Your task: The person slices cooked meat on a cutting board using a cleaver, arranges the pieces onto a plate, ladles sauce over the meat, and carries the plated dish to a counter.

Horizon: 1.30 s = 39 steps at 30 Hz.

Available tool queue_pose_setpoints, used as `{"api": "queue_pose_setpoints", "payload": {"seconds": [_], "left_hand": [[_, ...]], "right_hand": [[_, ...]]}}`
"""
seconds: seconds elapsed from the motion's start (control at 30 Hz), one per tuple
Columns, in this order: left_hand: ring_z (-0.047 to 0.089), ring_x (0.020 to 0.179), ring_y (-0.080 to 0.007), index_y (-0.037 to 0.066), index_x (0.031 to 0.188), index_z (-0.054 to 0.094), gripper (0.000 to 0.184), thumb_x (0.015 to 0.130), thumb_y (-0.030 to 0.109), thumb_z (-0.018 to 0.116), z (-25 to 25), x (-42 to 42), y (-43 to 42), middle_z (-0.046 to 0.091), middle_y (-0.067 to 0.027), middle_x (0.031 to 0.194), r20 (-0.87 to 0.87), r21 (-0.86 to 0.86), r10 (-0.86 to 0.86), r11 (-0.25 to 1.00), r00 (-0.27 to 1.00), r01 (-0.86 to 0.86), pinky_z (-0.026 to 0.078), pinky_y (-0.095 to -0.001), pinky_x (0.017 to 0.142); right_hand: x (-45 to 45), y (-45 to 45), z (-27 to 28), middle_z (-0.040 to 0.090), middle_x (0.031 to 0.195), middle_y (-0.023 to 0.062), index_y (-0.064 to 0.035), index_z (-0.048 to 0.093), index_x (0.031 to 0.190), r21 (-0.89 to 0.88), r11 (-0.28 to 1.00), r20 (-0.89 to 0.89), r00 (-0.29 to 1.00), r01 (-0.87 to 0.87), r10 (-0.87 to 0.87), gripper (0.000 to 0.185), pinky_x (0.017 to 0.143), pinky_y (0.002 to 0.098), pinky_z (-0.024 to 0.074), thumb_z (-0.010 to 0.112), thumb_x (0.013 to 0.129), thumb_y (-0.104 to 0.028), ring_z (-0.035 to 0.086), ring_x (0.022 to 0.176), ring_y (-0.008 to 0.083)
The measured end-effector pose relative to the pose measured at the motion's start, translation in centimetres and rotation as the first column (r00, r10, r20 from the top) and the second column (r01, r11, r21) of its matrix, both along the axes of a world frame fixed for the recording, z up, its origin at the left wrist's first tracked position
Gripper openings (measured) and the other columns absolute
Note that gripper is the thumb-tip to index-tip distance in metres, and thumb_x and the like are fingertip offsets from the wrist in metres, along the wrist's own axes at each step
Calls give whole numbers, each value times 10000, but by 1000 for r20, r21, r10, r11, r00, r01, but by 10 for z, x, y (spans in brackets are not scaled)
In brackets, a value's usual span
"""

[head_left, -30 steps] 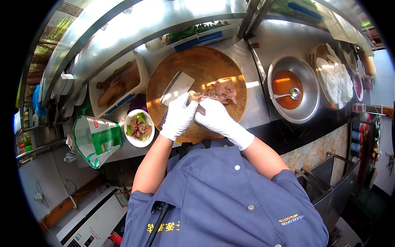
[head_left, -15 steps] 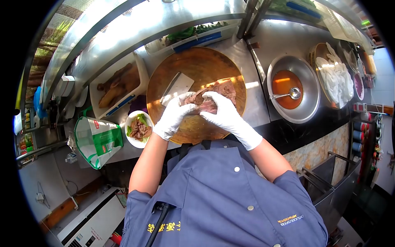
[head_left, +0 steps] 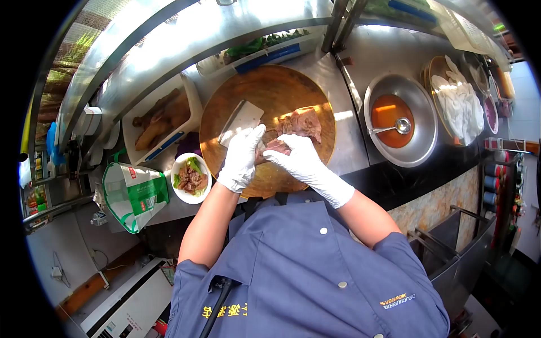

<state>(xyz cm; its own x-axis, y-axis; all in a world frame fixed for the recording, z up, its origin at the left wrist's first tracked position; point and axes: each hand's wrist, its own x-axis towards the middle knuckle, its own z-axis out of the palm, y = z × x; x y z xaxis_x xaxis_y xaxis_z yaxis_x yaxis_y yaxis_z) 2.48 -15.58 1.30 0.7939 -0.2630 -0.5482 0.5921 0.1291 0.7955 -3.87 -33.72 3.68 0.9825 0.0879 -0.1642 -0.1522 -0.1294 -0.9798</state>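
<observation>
Both hands wear white gloves over a round wooden board point(head_left: 270, 84). My left hand point(head_left: 241, 159) is closed on the left end of a piece of meat, its fingers bent upright. My right hand point(head_left: 304, 163) pinches the same brownish-pink meat point(head_left: 276, 147) from the right. More meat point(head_left: 303, 124) lies on the board just beyond my right hand. Beside my left hand a cleaver point(head_left: 243, 117) rests flat on the board, its lower end partly hidden by the glove.
A bowl of meat and greens point(head_left: 190, 179) stands left of the board, near a green-white bag point(head_left: 138, 191). Behind them is a tub of meat point(head_left: 194, 107). To the right are a steel basin point(head_left: 417, 153) with sauce and ladle, and white cloths or gloves point(head_left: 462, 112).
My hands first spread around the meat, then came closer together. The left hand's fingers have turned more upright. The held meat has shifted, and the cleaver stays on the board.
</observation>
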Motion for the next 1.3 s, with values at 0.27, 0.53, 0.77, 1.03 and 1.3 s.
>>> {"api": "queue_pose_setpoints", "payload": {"seconds": [0.27,0.53,0.77,1.03,1.3], "left_hand": [[448,531,-50,99,803,625,267,992,260,723,8,1,-10,526,43,631,101,63,122,990,987,-129,342,-242,488],[397,499,-80,149,772,515,309,1014,256,676,-4,4,-17,409,46,599,46,-107,166,981,985,-160,341,-265,455],[494,583,-105,146,796,540,287,1026,278,650,-26,0,-17,449,32,629,3,-219,59,974,998,-57,426,-290,551],[553,657,-150,164,881,544,220,1054,291,594,13,3,-26,498,30,685,-396,-474,82,835,915,-280,530,-353,640],[557,663,-152,157,890,566,202,1040,279,624,31,1,-47,548,21,731,-386,-88,457,847,801,-525,521,-339,594]], "right_hand": [[-5,14,-13,779,956,134,34,739,1027,189,968,-72,985,165,-154,249,768,293,569,786,910,-181,729,841,140],[-8,16,-24,776,949,114,31,736,1027,165,958,-42,973,233,-229,230,761,280,564,781,918,-166,711,849,108],[-4,-10,-30,755,969,65,24,717,1078,348,927,-171,982,140,-84,261,762,267,560,773,935,-187,701,884,106],[3,-28,-36,737,979,52,-7,694,1133,337,940,-212,977,62,12,309,708,236,547,760,953,-249,688,855,95],[-6,5,-51,730,944,48,-22,669,1107,681,657,-356,930,322,-87,236,632,227,525,722,987,-218,695,813,104]]}}
